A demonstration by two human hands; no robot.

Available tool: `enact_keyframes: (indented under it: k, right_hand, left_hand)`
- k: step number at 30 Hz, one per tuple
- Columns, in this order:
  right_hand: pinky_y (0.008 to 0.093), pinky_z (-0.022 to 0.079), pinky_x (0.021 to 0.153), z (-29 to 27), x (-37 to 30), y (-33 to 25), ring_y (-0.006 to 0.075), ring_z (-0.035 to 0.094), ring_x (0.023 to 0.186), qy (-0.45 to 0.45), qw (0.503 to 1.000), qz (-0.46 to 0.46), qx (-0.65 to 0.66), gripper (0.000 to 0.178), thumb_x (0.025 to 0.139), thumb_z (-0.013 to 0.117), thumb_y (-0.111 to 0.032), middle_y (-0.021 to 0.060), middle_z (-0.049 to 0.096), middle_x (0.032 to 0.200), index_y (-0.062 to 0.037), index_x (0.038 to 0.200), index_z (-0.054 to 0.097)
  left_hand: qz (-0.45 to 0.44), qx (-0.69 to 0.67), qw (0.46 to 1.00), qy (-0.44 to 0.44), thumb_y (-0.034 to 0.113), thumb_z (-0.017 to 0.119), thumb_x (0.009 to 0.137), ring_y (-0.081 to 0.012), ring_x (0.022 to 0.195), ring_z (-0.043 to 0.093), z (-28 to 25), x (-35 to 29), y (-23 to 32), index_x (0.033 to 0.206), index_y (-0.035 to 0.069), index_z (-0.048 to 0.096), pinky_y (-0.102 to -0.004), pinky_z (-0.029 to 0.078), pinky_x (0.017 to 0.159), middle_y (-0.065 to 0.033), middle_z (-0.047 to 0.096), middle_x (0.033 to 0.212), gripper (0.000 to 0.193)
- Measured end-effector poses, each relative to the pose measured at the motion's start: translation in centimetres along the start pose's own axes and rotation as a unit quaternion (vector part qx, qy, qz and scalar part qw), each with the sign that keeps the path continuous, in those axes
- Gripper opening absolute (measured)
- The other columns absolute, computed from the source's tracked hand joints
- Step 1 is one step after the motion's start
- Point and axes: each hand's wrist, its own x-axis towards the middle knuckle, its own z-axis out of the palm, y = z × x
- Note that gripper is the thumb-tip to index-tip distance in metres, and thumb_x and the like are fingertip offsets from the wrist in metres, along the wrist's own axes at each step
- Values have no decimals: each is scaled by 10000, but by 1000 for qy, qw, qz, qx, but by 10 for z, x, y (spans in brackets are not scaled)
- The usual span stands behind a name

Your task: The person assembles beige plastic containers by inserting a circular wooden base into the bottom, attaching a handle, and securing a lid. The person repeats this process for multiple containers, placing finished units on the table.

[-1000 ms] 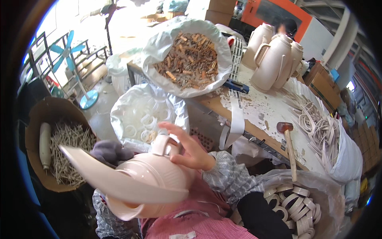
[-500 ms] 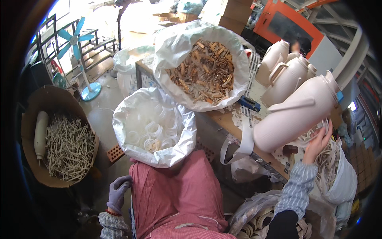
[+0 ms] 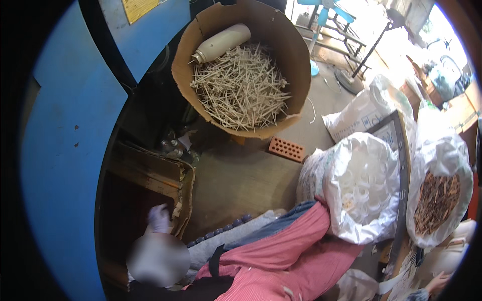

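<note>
My left hand, in a pale lavender glove, is at the open top of a cardboard box low on the left. Its fingers are smeared, and a round blurred patch covers the wrist and forearm behind it. At the lower right rim of the picture, my bare right hand lies next to the pale pitcher-shaped jugs on the table. Only part of that hand shows, so whether it grips anything is unclear. Pink cloth covers my lap.
A large cardboard drum holds thin pale sticks and a cream bottle. White sacks hold clear plastic rings and brown pieces. A perforated brick lies on the floor. Blue panels stand left.
The view has swung left, bringing the blue panels and the low box into sight. My left hand has gone from beside my thigh to the box. The right stays near the jugs.
</note>
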Motion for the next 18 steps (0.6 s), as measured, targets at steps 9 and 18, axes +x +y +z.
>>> enact_keyframes:
  k: [9,18]
  right_hand:
    - [317,414,973,14,-23,-392,237,560,1099,-408,859,-26,308,209,935,524,-12,132,592,1161,39,1125,595]
    - [254,513,731,-20,-6,-486,143,657,821,-477,742,73,466,178,884,585,34,85,681,898,28,1046,659]
  left_hand:
    - [31,96,949,-297,371,708,747,-313,1189,535,36,18,-72,1405,207,421,-427,448,986,-135,470,1370,737]
    - [139,218,839,-479,515,704,718,-288,960,605,41,34,-51,1019,185,611,-439,488,820,-96,581,1020,456]
